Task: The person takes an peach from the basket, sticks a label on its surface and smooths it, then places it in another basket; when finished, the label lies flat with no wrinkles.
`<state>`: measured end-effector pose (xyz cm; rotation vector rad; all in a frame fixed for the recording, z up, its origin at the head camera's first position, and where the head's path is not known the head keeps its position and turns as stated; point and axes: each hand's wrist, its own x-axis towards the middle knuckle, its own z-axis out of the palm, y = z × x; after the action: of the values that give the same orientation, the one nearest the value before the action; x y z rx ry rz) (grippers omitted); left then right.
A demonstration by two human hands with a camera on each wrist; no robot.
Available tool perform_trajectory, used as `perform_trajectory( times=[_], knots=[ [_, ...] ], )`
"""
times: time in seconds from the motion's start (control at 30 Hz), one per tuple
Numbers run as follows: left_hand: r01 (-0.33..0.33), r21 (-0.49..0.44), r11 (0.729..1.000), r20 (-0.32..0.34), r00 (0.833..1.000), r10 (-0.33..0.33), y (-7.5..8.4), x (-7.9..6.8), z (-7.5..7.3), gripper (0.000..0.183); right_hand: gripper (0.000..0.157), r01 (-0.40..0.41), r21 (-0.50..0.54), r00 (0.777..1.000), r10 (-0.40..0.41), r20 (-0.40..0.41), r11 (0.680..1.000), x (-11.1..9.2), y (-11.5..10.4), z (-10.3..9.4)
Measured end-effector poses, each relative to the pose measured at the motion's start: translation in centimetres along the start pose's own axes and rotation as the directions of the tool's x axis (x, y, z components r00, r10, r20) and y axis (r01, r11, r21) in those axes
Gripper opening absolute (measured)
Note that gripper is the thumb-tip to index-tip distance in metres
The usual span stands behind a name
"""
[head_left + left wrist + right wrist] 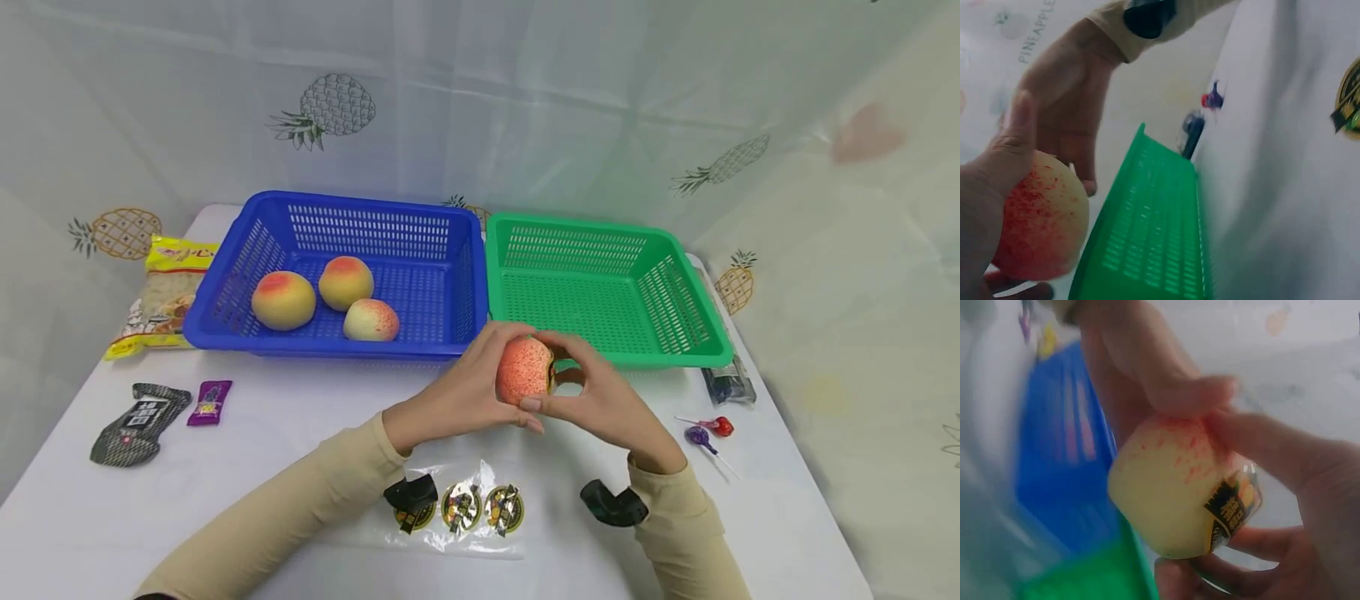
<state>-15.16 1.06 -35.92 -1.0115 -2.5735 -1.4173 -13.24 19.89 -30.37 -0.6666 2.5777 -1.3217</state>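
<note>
White pineapple-printed sheeting [525, 83] backs your white desk [90, 525].
A blue basket [420, 300] holding three peaches [346, 283] stands beside a green basket [570, 312], with a yellow-edged bag [168, 300] at the left. Your left sleeve [300, 500] overlaps a clear sticker sheet [480, 543]. Your left hand [465, 392] and right hand [603, 404] curl around a speckled peach [522, 372], black sticker [1232, 509] against it, before the baskets, partly hiding their rims. A grey packet [138, 429], purple packet [210, 402] and two lollipops [697, 435] lie towards the sides.

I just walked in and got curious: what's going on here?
Someone's left hand and right hand hold a peach between them. A sticker is on its side, by the right hand. Three more peaches lie in the blue basket, and more stickers lie on clear plastic on the table.
</note>
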Motion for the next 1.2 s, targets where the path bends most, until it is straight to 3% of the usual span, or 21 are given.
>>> perform_trajectory(
  times=[0.1,0.2,0.3,0.4,0.53,0.7,0.8,0.93,1.0,1.2],
  knots=[
    [-0.046,0.251,0.967,-0.058,0.996,0.063,-0.6,1.0,0.3,0.098,0.062,-0.017,-0.072,0.997,0.012,-0.077,0.997,1.0,0.7,-1.9],
    [-0.046,0.488,0.871,-0.107,0.988,0.112,-1.2,1.3,0.6,0.095,0.063,-0.081,-0.145,0.988,0.06,-0.14,0.986,2.5,2.2,-4.2],
    [-0.042,0.615,0.788,-0.115,0.983,0.142,-1.8,1.0,0.8,0.076,0.068,-0.183,-0.205,0.976,0.153,-0.153,0.962,5.1,3.7,-6.6],
    [-0.053,0.675,0.736,-0.1,0.982,0.163,-2.2,0.7,1.2,0.056,0.077,-0.286,-0.225,0.958,0.269,-0.102,0.932,8.4,4.7,-8.4],
    [-0.062,0.731,0.679,-0.066,0.985,0.161,-2.2,0.5,2.2,0.055,0.085,-0.347,-0.211,0.933,0.36,0.025,0.914,12.4,6.3,-9.6],
    [-0.031,0.814,0.579,-0.057,0.99,0.132,-1.8,0.0,2.8,0.063,0.077,-0.321,-0.259,0.898,0.38,0.224,0.911,16.9,8.1,-9.1],
    [-0.025,0.845,0.534,-0.045,0.992,0.117,-1.4,-0.1,3.4,0.068,0.076,-0.309,-0.325,0.868,0.405,0.288,0.894,18.1,9.7,-8.6],
    [-0.011,0.868,0.497,-0.037,0.995,0.088,-1.2,-0.2,3.9,0.073,0.073,-0.305,-0.364,0.85,0.424,0.312,0.88,19.1,11.2,-8.1],
    [-0.004,0.871,0.491,-0.039,0.996,0.078,-1.3,-0.3,4.0,0.075,0.071,-0.31,-0.374,0.843,0.434,0.316,0.874,19.3,11.6,-7.8],
    [0.015,0.858,0.514,-0.066,0.995,0.081,-1.6,-0.3,4.0,0.077,0.072,-0.296,-0.411,0.823,0.449,0.349,0.862,19.8,12.0,-7.0]
  ],
)
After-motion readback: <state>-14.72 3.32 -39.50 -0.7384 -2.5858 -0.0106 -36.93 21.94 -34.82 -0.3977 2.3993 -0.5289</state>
